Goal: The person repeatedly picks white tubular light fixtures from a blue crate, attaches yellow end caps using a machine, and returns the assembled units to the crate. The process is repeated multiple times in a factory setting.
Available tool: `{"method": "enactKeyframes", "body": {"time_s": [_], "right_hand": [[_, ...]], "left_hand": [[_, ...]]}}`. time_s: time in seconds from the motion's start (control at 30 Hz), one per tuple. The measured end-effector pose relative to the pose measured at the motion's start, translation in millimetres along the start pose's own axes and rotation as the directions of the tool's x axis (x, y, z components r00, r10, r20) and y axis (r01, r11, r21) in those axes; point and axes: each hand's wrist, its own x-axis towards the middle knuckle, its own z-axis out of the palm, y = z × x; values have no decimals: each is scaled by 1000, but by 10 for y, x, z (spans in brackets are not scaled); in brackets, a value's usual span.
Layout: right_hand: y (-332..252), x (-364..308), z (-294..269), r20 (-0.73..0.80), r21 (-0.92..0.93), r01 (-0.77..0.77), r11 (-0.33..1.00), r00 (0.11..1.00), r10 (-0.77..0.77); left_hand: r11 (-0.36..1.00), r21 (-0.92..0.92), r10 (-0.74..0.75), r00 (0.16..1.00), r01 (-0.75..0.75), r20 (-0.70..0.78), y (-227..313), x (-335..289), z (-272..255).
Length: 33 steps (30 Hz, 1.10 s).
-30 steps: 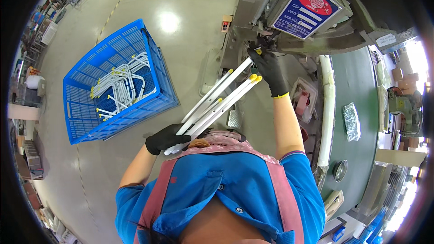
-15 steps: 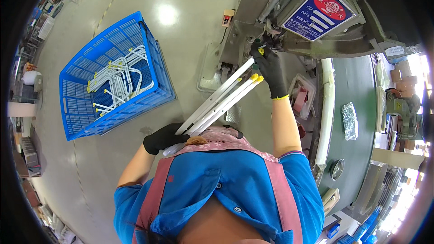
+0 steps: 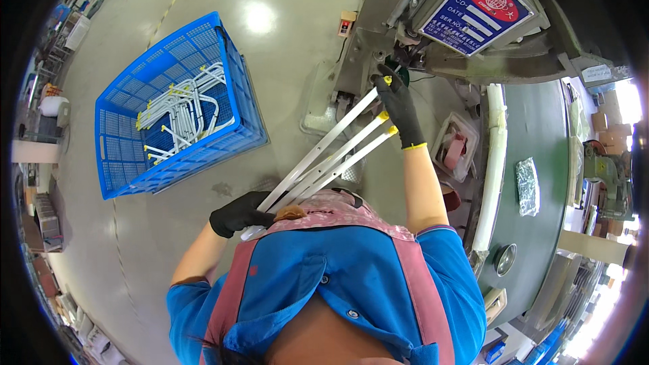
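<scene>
Gripping near ends of white rods (image 3: 324, 155), left hand (image 3: 238, 214) closed; rods slant up-right to right hand (image 3: 399, 105), fingers around yellow-capped tips at machine (image 3: 433, 34).

On the grey machine (image 3: 405, 0) in front of me is a rectangular blue plate (image 3: 478, 10) with a red oval and white bars. Right of it, on the green bench (image 3: 547, 162), lies a clear plastic bag (image 3: 526, 186).

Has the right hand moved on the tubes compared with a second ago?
Cannot tell: the right hand sits at the white tubes' yellow-capped ends by the grey machine, as before.
</scene>
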Motion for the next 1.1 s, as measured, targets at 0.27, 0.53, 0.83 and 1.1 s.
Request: {"method": "enactKeyframes", "body": {"time_s": [0.27, 0.53, 0.83, 1.1], "right_hand": [[40, -331, -342, 270, -57, -44, 997, 961, 58], [-79, -283, -297, 174, -154, 131, 979, 979, -104], [-94, -332, -356, 130, -38, 139, 990, 983, -133], [48, -306, -400, 152, 35, 124, 992, 980, -128]], "left_hand": [[989, -145, -44, 988, 21, -151, -106, 29, 411], [994, -112, -29, 954, -5, -298, 5, 109, 980], [965, -230, 41, 938, -127, -344, -79, 203, 1240], [967, -237, -4, 922, -96, -388, -3, 223, 1410]]}}
